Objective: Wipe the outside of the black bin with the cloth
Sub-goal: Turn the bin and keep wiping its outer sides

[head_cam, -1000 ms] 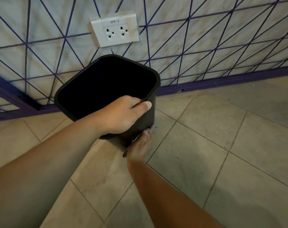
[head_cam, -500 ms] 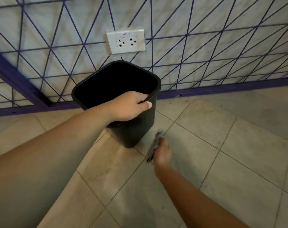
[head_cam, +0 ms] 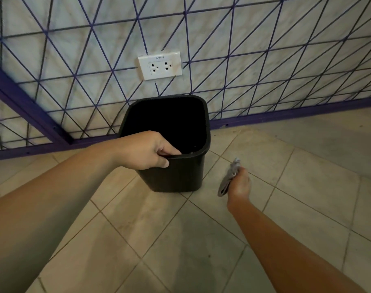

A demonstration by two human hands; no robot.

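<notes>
The black bin (head_cam: pixel 180 176) stands upright on the tiled floor, close to the wall. My left hand (head_cam: pixel 146 150) grips its near rim, fingers curled inside and thumb on the outer face. A folded grey cloth (head_cam: pixel 228 178) is held in my right hand (head_cam: pixel 239 183), which hovers to the right of the bin, apart from it. The cloth hangs edge-on and does not touch the bin. The bin's inside looks dark and nothing shows in it.
A white double wall socket (head_cam: pixel 160 65) sits on the marble wall above the bin. A purple metal grid (head_cam: pixel 265 81) covers the wall, with a purple base rail (head_cam: pixel 286 116) along the floor. Beige floor tiles (head_cam: pixel 180 240) spread in front.
The bin went from tilted towards me to upright by the wall. My right hand with the cloth left the bin's lower side and moved right, away from it.
</notes>
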